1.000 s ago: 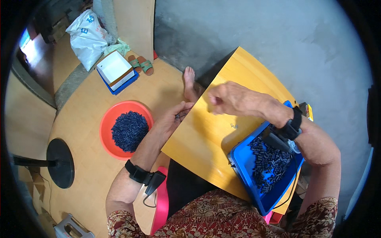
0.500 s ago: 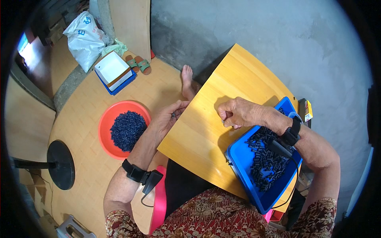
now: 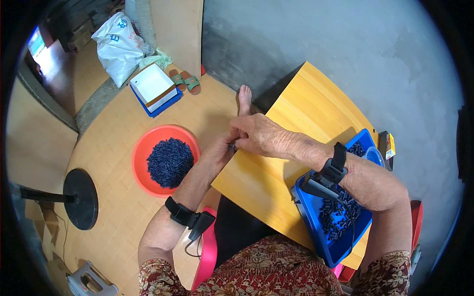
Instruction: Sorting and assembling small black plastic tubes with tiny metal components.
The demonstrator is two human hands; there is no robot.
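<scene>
My two hands meet at the left edge of the yellow wooden table. My right hand (image 3: 260, 135) reaches across the tabletop, its fingers pinched together against the left hand's fingers. Just beyond the edge, my left hand (image 3: 223, 152) is closed, with something small and dark showing at its fingers, too small to name. What the right fingertips hold is hidden. Under my right forearm stands a blue tray (image 3: 307, 217) with many small black cylindrical pieces (image 3: 340, 214). Left of my left forearm, an orange-red basin (image 3: 139, 170) on the floor holds a heap of small dark blue cylindrical pieces (image 3: 170, 163).
The yellow table (image 3: 316, 106) stands before the grey wall. A clear round container (image 3: 374, 156) sits at the tray's far end. On the floor are a white box (image 3: 152, 86) over a blue tray, sandals (image 3: 190, 83), a white sack (image 3: 118, 49), a black round base (image 3: 80, 200) and a grey stool (image 3: 91, 281).
My right hand has moved left from over the table to my left hand, and their fingers now meet. The whole view has shifted slightly, so the scene sits farther right.
</scene>
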